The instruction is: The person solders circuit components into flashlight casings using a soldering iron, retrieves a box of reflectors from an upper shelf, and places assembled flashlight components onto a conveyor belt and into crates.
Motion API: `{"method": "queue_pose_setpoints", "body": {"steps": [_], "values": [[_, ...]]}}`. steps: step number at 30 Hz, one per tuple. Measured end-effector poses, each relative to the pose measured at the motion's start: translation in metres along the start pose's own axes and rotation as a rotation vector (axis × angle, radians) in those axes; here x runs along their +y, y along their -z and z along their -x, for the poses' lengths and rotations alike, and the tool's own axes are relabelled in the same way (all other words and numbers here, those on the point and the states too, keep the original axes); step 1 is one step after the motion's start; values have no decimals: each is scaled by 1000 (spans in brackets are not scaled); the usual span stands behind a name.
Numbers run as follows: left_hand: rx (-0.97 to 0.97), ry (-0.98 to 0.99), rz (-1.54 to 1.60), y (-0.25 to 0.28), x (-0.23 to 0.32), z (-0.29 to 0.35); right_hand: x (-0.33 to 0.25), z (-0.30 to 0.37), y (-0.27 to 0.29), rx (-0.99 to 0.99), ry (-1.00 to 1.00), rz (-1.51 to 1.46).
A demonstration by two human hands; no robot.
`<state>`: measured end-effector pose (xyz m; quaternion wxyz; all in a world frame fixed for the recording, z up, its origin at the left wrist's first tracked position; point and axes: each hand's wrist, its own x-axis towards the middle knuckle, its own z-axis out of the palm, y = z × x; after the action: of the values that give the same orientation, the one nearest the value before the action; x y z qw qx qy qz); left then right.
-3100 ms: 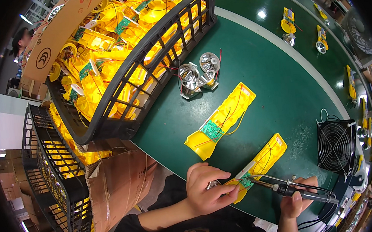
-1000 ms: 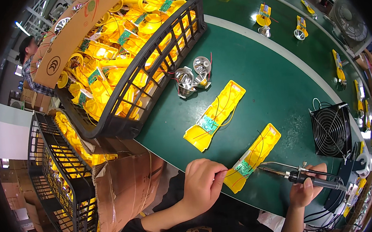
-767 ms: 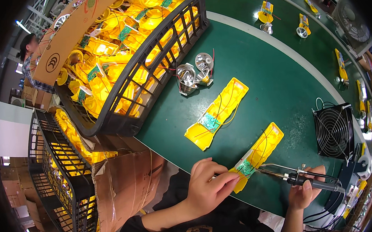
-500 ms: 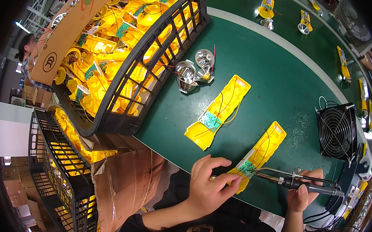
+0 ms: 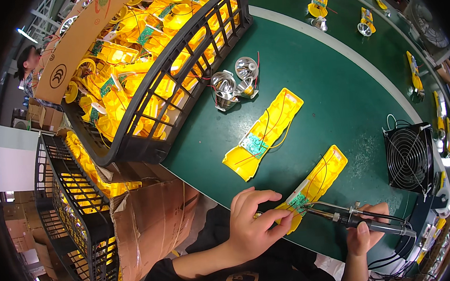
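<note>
My right hand (image 5: 364, 235) grips a soldering iron (image 5: 364, 222) that has a thin metal tube along it. Its tip meets the green circuit board (image 5: 298, 202) in the nearer yellow plastic housing (image 5: 325, 172). At that housing's lower end, my left hand (image 5: 254, 222) is closed, thumb and forefinger drawn together beside the board. What they pinch is hidden; a shiny bit shows between the fingers. Farther off lies a second yellow housing (image 5: 280, 113) with a circuit board (image 5: 255, 145) and loose wires. Several shiny reflector cups (image 5: 225, 83) with red wires stand beyond it.
A black crate (image 5: 153, 122) heaped with yellow housings stands at the left, a cardboard flap along it. Below are another crate (image 5: 79, 213) and a carton (image 5: 152, 224). A small black fan (image 5: 409, 156) sits at right. Lamp parts lie along a green conveyor (image 5: 343, 33); a person is far left.
The soldering iron and my right hand have shifted very slightly, with the tip still at the board. My left hand stays nearly where it was.
</note>
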<state>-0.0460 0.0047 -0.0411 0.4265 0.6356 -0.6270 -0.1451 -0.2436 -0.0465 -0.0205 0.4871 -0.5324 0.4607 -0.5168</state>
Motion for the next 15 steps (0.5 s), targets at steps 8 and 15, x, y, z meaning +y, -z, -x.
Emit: {"method": "queue_pose_setpoints", "body": {"steps": [8, 15], "values": [[3, 8, 8, 1, 1, 0, -1, 2, 2, 3, -13, 6], [5, 8, 11, 2, 1, 1, -3, 2, -1, 20, -5, 19]]}}
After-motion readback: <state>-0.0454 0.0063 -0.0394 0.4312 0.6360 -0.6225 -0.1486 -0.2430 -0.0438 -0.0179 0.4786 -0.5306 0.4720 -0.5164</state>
